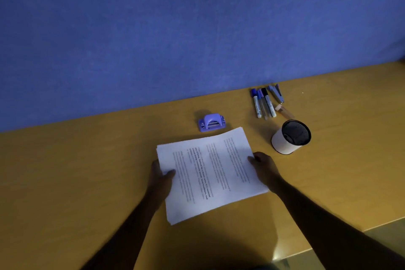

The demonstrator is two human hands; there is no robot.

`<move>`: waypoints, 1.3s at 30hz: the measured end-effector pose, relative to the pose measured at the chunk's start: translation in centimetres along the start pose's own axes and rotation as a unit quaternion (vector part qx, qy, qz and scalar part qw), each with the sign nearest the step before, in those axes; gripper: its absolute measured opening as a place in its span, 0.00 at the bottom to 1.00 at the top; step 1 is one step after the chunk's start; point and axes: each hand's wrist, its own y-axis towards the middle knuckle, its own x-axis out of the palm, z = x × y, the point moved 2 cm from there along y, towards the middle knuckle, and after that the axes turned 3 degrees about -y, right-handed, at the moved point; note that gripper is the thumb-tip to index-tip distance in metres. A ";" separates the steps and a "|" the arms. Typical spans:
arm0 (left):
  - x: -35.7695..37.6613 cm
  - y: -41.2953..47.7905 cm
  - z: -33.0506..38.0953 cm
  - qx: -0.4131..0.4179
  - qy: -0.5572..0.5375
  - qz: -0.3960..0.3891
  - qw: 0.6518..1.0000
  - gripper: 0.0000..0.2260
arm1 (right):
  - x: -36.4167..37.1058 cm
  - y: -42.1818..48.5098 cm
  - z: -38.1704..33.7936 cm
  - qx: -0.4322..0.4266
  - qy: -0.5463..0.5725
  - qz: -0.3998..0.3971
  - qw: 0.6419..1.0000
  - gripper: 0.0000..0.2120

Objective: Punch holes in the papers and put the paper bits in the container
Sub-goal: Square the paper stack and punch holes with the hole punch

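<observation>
A stack of printed white papers [210, 173] lies on the wooden desk [87, 171], turned at an angle. My left hand [161, 176] grips its left edge, thumb on top. My right hand [264, 167] grips the right edge the same way. Just beyond the stack sits a small purple hole punch [212, 122]. A white cup-shaped container with a black lid [290, 137] stands to the right of the papers, apart from them.
Several markers [263, 103] and a blue stapler [277, 93] lie at the back right by the blue partition wall [175, 28], with a small tan object [285, 111] beside them. The desk's front edge runs along the lower right.
</observation>
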 end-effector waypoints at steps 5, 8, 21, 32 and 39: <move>1.7 3.3 2.2 -0.007 0.046 -0.009 0.999 0.22 | -0.9 1.9 -0.2 0.017 0.020 0.022 0.999 0.09; 2.3 4.8 2.8 0.004 0.071 -0.016 0.997 0.20 | -1.2 2.8 -0.6 0.014 -0.010 0.037 0.999 0.09; 3.0 5.6 1.7 -0.014 0.053 -0.032 0.998 0.16 | -1.8 3.9 -0.7 0.013 -0.006 0.039 0.999 0.11; 3.2 6.6 1.5 -0.046 0.048 0.008 0.998 0.14 | -1.4 5.7 -2.0 -0.009 -0.060 0.029 0.998 0.08; 3.1 6.5 1.1 -0.040 0.092 0.054 0.994 0.13 | -1.0 5.8 -2.1 -0.004 -0.055 0.033 0.998 0.05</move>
